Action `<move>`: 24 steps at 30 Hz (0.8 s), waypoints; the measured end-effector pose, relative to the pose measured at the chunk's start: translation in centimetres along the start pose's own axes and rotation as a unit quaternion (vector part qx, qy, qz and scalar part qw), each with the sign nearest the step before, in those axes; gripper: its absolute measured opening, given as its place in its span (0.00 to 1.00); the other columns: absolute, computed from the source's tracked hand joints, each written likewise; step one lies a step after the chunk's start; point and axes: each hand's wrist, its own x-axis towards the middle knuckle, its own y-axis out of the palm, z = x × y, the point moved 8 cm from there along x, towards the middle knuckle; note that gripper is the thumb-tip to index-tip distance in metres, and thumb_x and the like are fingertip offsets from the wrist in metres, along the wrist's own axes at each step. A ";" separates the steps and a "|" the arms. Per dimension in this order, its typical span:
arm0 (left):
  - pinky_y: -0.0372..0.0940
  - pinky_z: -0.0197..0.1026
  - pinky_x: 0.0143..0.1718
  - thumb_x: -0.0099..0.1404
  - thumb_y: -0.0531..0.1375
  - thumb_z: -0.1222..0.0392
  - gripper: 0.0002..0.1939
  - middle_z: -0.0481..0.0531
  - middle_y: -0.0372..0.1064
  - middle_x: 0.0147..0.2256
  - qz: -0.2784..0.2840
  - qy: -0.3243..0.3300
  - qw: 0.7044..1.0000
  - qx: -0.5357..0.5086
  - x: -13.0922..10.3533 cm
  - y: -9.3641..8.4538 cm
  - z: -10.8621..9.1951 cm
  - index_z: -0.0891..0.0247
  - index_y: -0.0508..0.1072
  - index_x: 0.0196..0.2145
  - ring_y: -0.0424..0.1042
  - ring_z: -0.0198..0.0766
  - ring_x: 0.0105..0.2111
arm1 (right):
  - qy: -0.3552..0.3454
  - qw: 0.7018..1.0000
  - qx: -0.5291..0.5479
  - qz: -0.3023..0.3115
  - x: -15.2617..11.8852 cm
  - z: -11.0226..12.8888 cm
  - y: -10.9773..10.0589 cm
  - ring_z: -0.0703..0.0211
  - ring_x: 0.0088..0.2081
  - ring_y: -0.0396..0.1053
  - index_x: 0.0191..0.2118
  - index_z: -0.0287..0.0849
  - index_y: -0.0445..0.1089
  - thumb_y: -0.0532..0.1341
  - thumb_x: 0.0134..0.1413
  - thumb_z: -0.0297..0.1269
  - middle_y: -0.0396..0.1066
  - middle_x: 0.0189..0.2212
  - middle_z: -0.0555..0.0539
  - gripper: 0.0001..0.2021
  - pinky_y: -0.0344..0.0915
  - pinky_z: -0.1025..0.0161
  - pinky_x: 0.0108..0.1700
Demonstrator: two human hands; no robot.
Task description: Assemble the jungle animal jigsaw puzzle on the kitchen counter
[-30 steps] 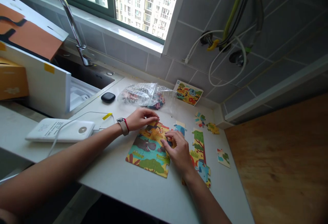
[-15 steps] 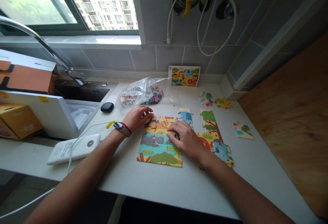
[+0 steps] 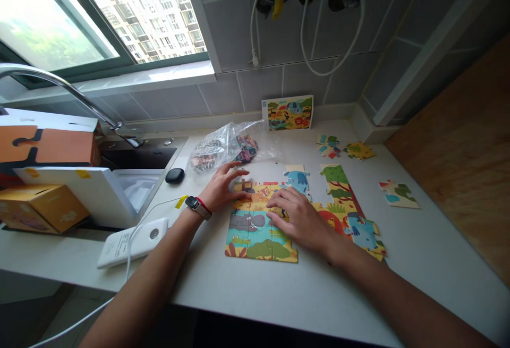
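Observation:
A partly joined animal puzzle [image 3: 255, 234] lies flat on the white counter. My left hand [image 3: 223, 188] is at its upper left corner, fingers spread, with thumb and fingertips apart near the edge pieces. Over the puzzle's right part rests my right hand [image 3: 297, 212], palm down with fingers loosely bent and a little apart, covering some pieces. A blue elephant piece [image 3: 298, 179] sits just above that hand. To the right are a joined tree strip [image 3: 338, 182] and another blue elephant piece [image 3: 362, 231].
Loose pieces [image 3: 399, 194] and a yellow cluster [image 3: 358, 150] lie at right. The picture box [image 3: 287, 113] leans on the wall beside a clear plastic bag [image 3: 229, 149]. A black case [image 3: 175, 176], white power bank [image 3: 133, 243] and boxes [image 3: 48, 207] are at left.
The view has shifted and tilted slightly. My left hand's fingers have spread wider at the puzzle's upper left. My right hand stays over the puzzle.

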 end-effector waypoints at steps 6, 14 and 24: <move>0.63 0.67 0.63 0.56 0.75 0.44 0.33 0.61 0.64 0.63 -0.002 -0.014 1.000 0.005 0.1 0.1 0.5 0.53 0.74 0.56 0.66 0.58 0.63 | 0.009 1.000 0.014 0.010 -0.2 0.4 0.0 0.48 0.50 0.69 0.44 0.43 0.76 0.64 0.63 0.31 0.75 0.44 0.44 0.05 0.68 0.49 0.55; 0.65 0.63 0.62 0.57 0.74 0.42 0.26 0.60 0.67 0.59 0.007 -0.041 0.999 0.016 -0.1 0.1 0.1 0.54 0.78 0.48 0.68 0.57 0.60 | 0.006 1.000 0.010 0.006 -0.4 0.3 0.2 0.48 0.51 0.69 0.47 0.45 0.76 0.63 0.63 0.33 0.75 0.45 0.43 0.08 0.68 0.48 0.55; 0.67 0.60 0.58 0.58 0.73 0.41 0.25 0.60 0.72 0.54 0.005 -0.061 0.998 0.028 -0.3 0.1 -0.5 0.58 0.77 0.45 0.72 0.55 0.55 | 0.007 1.000 -0.002 0.008 -0.3 0.4 0.1 0.47 0.51 0.69 0.45 0.45 0.75 0.64 0.62 0.32 0.74 0.45 0.44 0.06 0.67 0.49 0.54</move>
